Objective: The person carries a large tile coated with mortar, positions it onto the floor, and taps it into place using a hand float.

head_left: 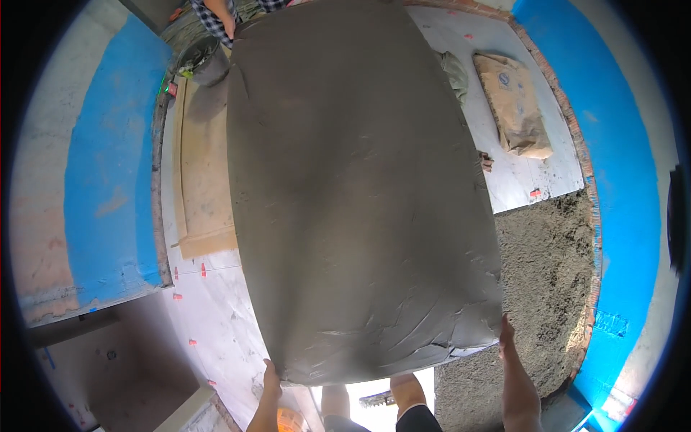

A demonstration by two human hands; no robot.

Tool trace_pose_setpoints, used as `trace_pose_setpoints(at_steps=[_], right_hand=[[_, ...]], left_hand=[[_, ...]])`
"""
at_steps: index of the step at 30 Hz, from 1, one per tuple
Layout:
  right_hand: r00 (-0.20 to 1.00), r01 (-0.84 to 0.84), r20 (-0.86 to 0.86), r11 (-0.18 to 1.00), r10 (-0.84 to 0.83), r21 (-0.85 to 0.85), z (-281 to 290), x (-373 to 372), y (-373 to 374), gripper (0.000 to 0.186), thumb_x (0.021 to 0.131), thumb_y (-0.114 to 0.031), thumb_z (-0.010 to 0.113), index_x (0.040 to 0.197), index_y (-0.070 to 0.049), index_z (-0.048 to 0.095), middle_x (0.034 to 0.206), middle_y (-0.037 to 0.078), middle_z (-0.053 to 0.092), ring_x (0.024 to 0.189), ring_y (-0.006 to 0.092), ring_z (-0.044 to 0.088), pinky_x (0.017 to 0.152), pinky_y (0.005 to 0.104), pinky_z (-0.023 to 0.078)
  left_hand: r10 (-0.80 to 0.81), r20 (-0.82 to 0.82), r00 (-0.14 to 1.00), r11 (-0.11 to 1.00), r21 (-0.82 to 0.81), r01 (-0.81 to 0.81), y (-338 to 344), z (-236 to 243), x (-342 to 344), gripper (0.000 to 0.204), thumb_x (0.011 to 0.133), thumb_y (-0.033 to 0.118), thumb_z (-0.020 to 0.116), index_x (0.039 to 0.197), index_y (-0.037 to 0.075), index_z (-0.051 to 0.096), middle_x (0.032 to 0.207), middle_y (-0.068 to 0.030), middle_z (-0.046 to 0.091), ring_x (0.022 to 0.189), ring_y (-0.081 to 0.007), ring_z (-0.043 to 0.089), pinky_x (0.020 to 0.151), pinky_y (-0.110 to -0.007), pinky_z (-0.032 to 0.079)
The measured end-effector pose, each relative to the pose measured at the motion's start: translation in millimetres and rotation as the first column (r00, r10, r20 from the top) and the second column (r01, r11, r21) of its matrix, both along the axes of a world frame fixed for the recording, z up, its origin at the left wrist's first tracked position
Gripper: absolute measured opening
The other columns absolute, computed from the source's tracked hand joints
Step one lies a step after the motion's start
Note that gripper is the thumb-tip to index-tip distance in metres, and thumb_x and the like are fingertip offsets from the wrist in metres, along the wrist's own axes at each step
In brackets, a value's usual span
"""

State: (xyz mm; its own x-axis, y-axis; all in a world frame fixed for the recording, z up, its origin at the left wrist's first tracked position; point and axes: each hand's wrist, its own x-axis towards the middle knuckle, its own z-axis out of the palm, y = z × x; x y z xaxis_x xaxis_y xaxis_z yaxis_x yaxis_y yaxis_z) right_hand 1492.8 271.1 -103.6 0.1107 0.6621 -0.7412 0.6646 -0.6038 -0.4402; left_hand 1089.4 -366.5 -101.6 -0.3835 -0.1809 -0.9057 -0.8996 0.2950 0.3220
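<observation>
A large slab-like tile [360, 201], its upward face coated in smooth grey mortar, fills the middle of the view. My left hand [271, 379] grips its near left corner, the thumb showing at the edge. At the near right corner my right hand [507, 335] is closed on the edge. Most fingers of both hands are hidden below the slab. Beyond the far left corner, another person's hand [229, 29] is at the slab's edge. Light laid tiles [216, 309] show to the left, with small red clips along their joints.
Rough grey mortar bed [540, 266] covers the floor at right. A brown paper sack [512, 104] lies on white tile farther back. At far left stands a bucket [205, 63], with tan cardboard [205, 165] nearer. A recess [129, 360] drops at lower left. Blue-painted walls flank both sides.
</observation>
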Motion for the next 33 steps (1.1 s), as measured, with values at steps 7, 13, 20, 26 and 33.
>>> trace_pose_setpoints(at_steps=[7,13,20,26,33], right_hand=[[0.998,0.051,-0.025,0.997,-0.053,-0.061,-5.5,-22.5,-59.7,0.093,0.088,-0.081,0.047,0.133,-0.001,0.061,0.13,0.011,0.063,0.121,0.0242,0.054,0.109,0.0458,0.035],[1.0,0.012,0.006,0.995,-0.011,-0.099,4.9,-45.3,-99.9,0.095,0.093,-0.077,0.043,0.141,0.004,0.052,0.138,0.017,0.058,0.127,0.0273,0.053,0.109,0.0409,0.037],[0.991,0.078,-0.1,0.993,-0.087,-0.085,17.1,-73.4,-160.7,0.093,0.092,-0.074,0.049,0.136,0.007,0.054,0.131,0.013,0.061,0.12,0.0248,0.054,0.106,0.0394,0.039],[0.975,0.15,-0.145,0.981,-0.168,-0.125,7.7,-81.2,-189.3,0.097,0.089,-0.077,0.052,0.142,0.005,0.049,0.142,0.015,0.055,0.131,0.0266,0.049,0.113,0.0414,0.033],[0.974,0.142,-0.158,0.979,-0.165,-0.145,0.0,-79.5,-190.9,0.097,0.092,-0.074,0.05,0.146,0.006,0.044,0.147,0.016,0.049,0.137,0.0286,0.043,0.116,0.0439,0.03]], left_hand=[[-0.1,-0.005,0.995,0.995,-0.023,0.099,-69.0,-5.5,-38.0,0.094,0.098,0.074,0.028,0.15,-0.003,0.037,0.152,-0.0155,0.045,0.14,-0.027,0.043,0.118,-0.039,0.029],[-0.058,-0.002,0.998,0.997,0.049,0.058,-109.7,8.1,-57.0,0.096,0.097,0.075,0.027,0.152,-0.003,0.035,0.154,-0.0164,0.043,0.143,-0.0282,0.039,0.119,-0.04,0.026],[-0.07,-0.007,0.998,0.998,-0.005,0.07,-144.0,28.4,-88.4,0.098,0.095,0.077,0.029,0.152,-0.002,0.034,0.156,-0.0137,0.042,0.144,-0.0261,0.038,0.121,-0.039,0.022],[-0.08,-0.036,0.996,0.996,-0.026,0.08,-168.6,15.3,-106.4,0.088,0.102,0.068,0.025,0.152,-0.004,0.035,0.157,-0.0143,0.041,0.147,-0.0272,0.033,0.122,-0.04,0.017],[-0.05,-0.033,0.998,0.999,0.02,0.051,-167.9,16.3,-107.2,0.087,0.102,0.068,0.026,0.149,-0.003,0.041,0.15,-0.0138,0.048,0.141,-0.0262,0.039,0.12,-0.039,0.019]])
